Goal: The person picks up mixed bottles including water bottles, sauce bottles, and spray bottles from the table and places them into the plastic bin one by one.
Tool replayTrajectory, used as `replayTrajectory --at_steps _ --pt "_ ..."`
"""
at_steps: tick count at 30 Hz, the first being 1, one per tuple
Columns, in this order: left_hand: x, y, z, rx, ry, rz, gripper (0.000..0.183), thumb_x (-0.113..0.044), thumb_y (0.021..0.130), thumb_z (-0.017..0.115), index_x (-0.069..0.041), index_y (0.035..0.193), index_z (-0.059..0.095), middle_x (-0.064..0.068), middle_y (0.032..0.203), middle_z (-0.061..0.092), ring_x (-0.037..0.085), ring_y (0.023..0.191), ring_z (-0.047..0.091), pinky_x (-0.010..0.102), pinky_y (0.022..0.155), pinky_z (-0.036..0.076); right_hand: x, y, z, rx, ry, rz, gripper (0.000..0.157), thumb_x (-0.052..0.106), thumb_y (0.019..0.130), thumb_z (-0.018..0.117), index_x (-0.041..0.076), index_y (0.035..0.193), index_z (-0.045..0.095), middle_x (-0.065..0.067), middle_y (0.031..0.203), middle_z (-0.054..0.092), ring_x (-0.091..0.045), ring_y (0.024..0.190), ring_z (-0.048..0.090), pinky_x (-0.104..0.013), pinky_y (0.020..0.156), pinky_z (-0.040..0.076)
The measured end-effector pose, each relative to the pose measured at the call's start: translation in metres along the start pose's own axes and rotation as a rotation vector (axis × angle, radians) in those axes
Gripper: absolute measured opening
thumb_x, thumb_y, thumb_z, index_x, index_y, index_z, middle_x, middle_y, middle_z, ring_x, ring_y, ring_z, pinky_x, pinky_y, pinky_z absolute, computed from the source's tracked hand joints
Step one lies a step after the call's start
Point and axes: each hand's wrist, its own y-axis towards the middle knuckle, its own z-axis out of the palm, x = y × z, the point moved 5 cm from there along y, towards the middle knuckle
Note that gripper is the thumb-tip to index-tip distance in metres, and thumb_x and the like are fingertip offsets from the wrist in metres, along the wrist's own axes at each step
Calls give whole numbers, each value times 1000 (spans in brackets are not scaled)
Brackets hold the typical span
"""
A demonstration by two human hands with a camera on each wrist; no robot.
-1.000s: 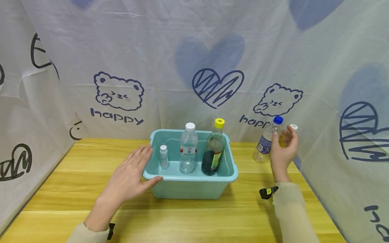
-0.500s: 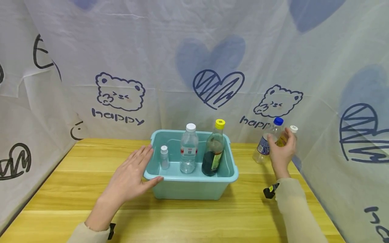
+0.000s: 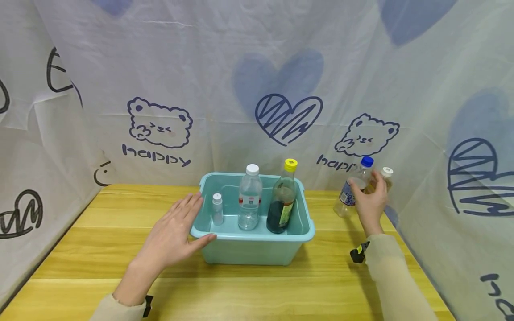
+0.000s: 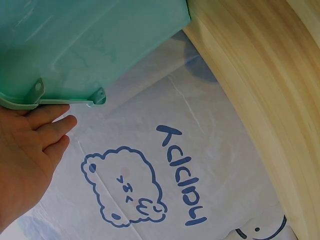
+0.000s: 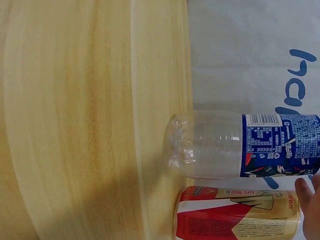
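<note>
My right hand [image 3: 371, 203] is at a clear plastic bottle [image 3: 344, 209] with a blue cap and blue label. Its thumb lies in front of the bottle and its fingers curve along the right side; a firm grip does not show. In the right wrist view, a fingertip [image 5: 303, 190] is beside the label, near a red-and-gold can [image 5: 240, 215]. My left hand [image 3: 170, 232] rests with extended fingers against the left rim of a light-blue bin [image 3: 253, 252]. Inside stand a small white-capped bottle [image 3: 217, 211], a clear water bottle [image 3: 249, 214] and a yellow-capped dark sauce bottle [image 3: 279, 214].
Behind my right hand stands a white-capped bottle [image 3: 387, 172], partly hidden. A wooden table [image 3: 257, 290] carries everything. Printed white cloth [image 3: 221, 58] hangs close behind the table and along both sides.
My right hand has moved slightly left and down toward the blue-capped bottle, uncovering more of the white-capped one. The left hand and the bin have stayed in place.
</note>
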Motion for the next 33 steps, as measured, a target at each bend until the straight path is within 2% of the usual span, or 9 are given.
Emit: replayTrajectory --at_steps 13,20,33 --pt "0 1 0 -1 -3 -5 98 -67 95 60 3 159 36 19 167 32 42 152 34 55 126 27 0 -1 -3 25 2 36 72 32 93 80 9 152 47 -10 150 52 -28 134 54 -43 112 51" --pt "0 1 0 -2 -5 0 97 -66 95 60 3 159 35 20 167 31 42 152 33 55 126 28 2 -6 -9 -5 75 64 71 26 91 82 10 152 49 -12 149 53 -29 135 54 -41 112 51" --pt "0 1 1 4 2 -1 98 -67 96 59 3 159 35 19 167 31 42 152 33 55 126 27 15 -16 -13 -66 122 60 68 29 92 82 16 150 50 -5 148 54 -22 131 55 -37 108 54"
